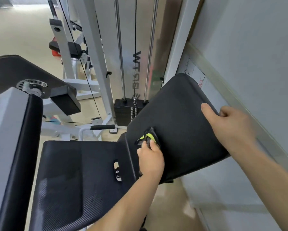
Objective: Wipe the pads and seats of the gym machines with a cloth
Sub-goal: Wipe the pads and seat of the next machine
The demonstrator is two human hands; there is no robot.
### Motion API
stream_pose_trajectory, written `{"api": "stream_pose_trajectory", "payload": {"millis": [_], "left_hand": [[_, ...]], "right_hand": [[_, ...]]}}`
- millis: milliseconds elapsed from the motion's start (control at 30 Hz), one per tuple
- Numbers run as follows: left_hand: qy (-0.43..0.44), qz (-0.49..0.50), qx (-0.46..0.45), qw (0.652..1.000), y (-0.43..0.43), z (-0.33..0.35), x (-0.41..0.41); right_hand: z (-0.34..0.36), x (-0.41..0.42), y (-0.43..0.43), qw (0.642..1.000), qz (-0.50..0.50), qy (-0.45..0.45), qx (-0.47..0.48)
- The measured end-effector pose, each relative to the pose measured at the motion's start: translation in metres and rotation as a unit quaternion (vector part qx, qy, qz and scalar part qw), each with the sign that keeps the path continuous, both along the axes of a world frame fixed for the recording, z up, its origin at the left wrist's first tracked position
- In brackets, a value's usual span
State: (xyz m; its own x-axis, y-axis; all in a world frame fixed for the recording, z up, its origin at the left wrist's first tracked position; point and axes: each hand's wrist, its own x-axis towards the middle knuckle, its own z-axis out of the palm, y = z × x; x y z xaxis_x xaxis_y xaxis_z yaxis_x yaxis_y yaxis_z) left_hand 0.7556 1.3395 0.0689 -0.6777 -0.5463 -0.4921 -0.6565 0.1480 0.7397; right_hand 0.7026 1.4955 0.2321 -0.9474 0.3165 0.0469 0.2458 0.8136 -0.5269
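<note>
A black back pad tilts up toward the wall, joined to a black seat lower left. My left hand is shut on a dark cloth with a yellow-green patch, pressing it against the lower part of the back pad near the seam. My right hand grips the pad's right edge, thumb on the front face and fingers behind it.
A weight stack with chrome guide rods and cables stands behind the pad. A white machine frame with a black roller pad is at left. A grey wall runs close on the right. More machines stand on the beige floor behind.
</note>
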Motion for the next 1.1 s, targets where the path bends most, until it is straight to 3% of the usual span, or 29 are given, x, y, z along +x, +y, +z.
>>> {"api": "stream_pose_trajectory", "payload": {"millis": [67,133,200,233,300,333,400,433,500,600,667,733,800,933,1100], "left_hand": [[0.110,-0.081,-0.043,0.990,0.028,0.038,0.001],[0.241,-0.149,-0.113,0.952,0.052,0.063,0.011],[0.313,-0.218,-0.175,0.908,0.049,0.056,0.019],[0.318,-0.249,-0.217,0.889,0.038,0.041,0.019],[0.243,-0.263,-0.281,0.890,0.010,0.004,0.024],[0.187,-0.249,-0.264,0.913,-0.001,-0.007,0.029],[0.115,-0.186,-0.141,0.966,-0.006,-0.011,0.034],[0.104,-0.153,-0.077,0.980,-0.003,-0.007,0.033],[0.151,-0.125,-0.033,0.980,0.007,0.019,0.024],[0.276,-0.135,-0.033,0.951,0.020,0.076,-0.011],[0.364,-0.194,-0.107,0.904,0.025,0.111,-0.042],[0.396,-0.255,-0.219,0.855,0.023,0.131,-0.080],[0.370,-0.297,-0.285,0.833,0.020,0.141,-0.118],[0.320,-0.365,-0.301,0.821,0.014,0.152,-0.179],[0.228,-0.384,-0.351,0.823,0.015,0.171,-0.224]], "right_hand": [[-0.001,0.001,0.000,1.000,-0.006,0.001,-0.025],[-0.002,0.005,0.000,0.999,-0.009,0.001,-0.043],[-0.002,0.008,0.001,0.999,-0.008,0.003,-0.054],[-0.001,0.009,0.002,0.998,-0.007,0.004,-0.062],[-0.001,0.010,0.004,0.997,-0.006,0.003,-0.071],[-0.001,0.011,0.004,0.998,-0.005,0.003,-0.070],[-0.001,0.010,0.006,0.998,-0.009,0.005,-0.068],[-0.002,0.010,0.006,0.998,-0.009,0.003,-0.063],[-0.002,0.007,0.009,0.999,-0.005,-0.006,-0.048],[-0.002,-0.003,0.015,0.999,0.006,-0.021,-0.033],[-0.005,-0.008,0.018,0.999,0.004,-0.002,-0.043],[-0.012,-0.006,0.019,0.995,0.001,0.023,-0.100],[-0.017,-0.005,0.021,0.987,0.000,0.052,-0.150],[-0.017,-0.013,0.023,0.988,-0.009,0.042,-0.148],[-0.018,-0.017,0.024,0.987,-0.018,0.036,-0.156]]}}
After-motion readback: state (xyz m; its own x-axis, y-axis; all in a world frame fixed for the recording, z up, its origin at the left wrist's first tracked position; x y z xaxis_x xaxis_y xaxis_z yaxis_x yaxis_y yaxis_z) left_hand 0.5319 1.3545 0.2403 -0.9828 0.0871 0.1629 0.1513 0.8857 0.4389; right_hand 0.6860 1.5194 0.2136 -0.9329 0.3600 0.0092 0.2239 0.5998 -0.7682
